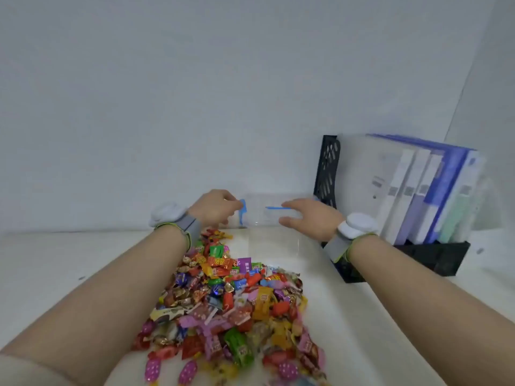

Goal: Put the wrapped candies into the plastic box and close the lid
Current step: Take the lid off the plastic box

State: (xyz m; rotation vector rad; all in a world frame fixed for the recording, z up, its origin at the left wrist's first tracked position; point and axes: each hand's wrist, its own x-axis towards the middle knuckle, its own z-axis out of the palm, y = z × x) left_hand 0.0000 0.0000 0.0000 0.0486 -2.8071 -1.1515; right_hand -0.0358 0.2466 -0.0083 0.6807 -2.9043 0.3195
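Observation:
A clear plastic box [263, 211] with blue latches stands at the back of the white table, against the wall. My left hand [214, 208] grips the blue latch on the box's left end. My right hand [309, 218] grips the box's right end, thumb below and fingers on top near a blue latch. A large heap of colourful wrapped candies [231, 299] lies on the table in front of the box, between my forearms. I cannot see inside the box.
A black mesh file holder [328, 168] with several white and blue folders [418, 188] stands at the back right, close to my right wrist. The white wall rises right behind the box. White table surface [55, 263] extends to the left.

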